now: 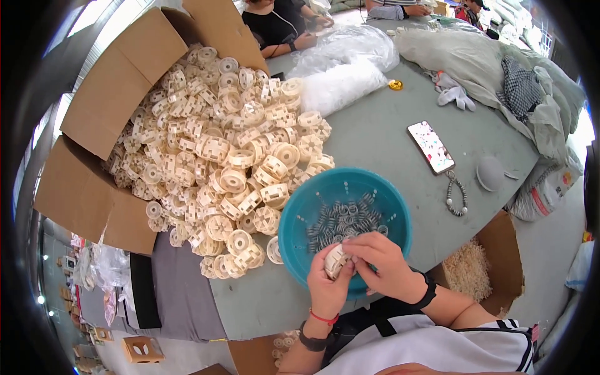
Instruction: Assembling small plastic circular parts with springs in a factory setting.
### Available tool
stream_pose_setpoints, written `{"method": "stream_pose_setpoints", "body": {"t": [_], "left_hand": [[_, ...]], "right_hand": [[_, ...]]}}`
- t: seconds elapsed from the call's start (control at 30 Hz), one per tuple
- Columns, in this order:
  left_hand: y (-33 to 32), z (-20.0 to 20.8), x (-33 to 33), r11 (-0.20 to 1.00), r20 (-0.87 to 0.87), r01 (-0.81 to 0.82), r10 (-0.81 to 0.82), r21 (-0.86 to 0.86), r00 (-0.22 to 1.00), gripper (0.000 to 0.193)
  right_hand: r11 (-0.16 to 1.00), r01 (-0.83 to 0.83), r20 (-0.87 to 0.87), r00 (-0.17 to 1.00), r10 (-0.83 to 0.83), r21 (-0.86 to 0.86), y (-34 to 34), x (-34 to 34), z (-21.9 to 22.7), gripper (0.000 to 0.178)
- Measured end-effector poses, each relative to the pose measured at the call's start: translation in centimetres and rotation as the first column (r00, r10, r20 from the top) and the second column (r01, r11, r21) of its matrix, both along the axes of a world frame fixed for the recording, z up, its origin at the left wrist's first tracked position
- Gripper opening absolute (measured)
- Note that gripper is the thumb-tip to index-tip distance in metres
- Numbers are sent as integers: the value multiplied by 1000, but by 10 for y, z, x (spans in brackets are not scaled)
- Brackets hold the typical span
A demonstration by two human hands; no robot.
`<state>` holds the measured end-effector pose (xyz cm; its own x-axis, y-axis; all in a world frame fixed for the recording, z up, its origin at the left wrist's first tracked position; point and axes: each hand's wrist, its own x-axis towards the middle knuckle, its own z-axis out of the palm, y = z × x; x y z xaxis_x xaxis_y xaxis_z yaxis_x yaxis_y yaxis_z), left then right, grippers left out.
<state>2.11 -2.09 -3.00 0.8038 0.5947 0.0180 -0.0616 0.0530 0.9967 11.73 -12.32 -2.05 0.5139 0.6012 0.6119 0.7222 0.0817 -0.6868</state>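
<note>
My left hand (326,287) grips a cream plastic slotted wheel (336,261) over the near edge of a teal basin (400,250). My right hand (387,265) is closed at the same wheel, its fingertips pressed to the wheel's upper right side. Whether a small part sits under those fingertips is hidden. Inside the basin lie many small metal coil springs (344,219), just beyond both hands. A large heap of similar cream wheels (231,169) spreads to the left of the basin.
The heap spills from a tipped cardboard box (119,81) onto the grey-green table (375,134). To the right lie a phone (431,147) with a beaded strap and a grey cup-shaped mask (490,173). Clear plastic bags (350,56) lie farther back, near co-workers. A box of small pale parts (469,269) stands below the right edge.
</note>
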Motion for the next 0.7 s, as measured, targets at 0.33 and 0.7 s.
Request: {"method": "stream_pose_setpoints", "body": {"t": [0.33, 0.7], "left_hand": [[1, 2, 2, 998, 8, -3, 4, -56, 1000, 49], [33, -9, -3, 480, 206, 257, -157, -839, 966, 42]], "right_hand": [[997, -29, -153, 988, 18, -67, -4, -9, 12, 21], [1000, -9, -608, 794, -7, -24, -2, 6, -11, 10]]}}
